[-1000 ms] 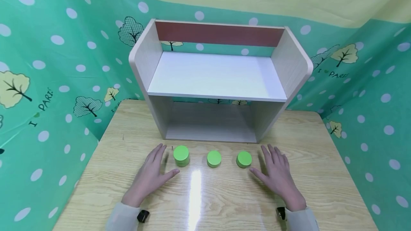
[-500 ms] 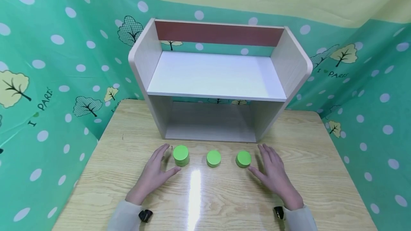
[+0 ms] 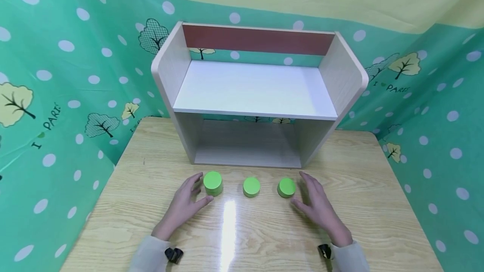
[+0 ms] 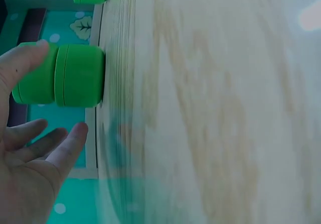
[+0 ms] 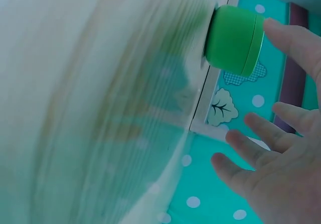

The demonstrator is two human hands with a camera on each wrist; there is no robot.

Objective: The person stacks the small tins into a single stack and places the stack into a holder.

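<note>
Three green round shapes stand in a row on the table in the head view. The left one is a stack of two round lidded containers [image 4: 80,76], one on top of the other. A single green container [image 3: 251,187] stands in the middle, and another lidded container [image 5: 233,39] stands on the right. My left hand [image 3: 183,205] is spread beside the stack, its thumb overlapping the upper container in the left wrist view. My right hand [image 3: 317,205] hovers beside the right container, fingers apart and slightly bent, thumb tip near the lid. Neither hand holds anything.
Behind the containers stands a pale two-level shelf [image 3: 253,89] with a dark red back bar [image 3: 261,40]. Its lower front edge lies just beyond the row. The wooden table [image 3: 272,242] carries a bright light reflection. A green dotted curtain [image 3: 56,137] surrounds the table.
Both hands have moved slightly inward, the left to the right toward the stack, the right to the left toward its container. Their fingers have bent a little more. The containers stay put.
</note>
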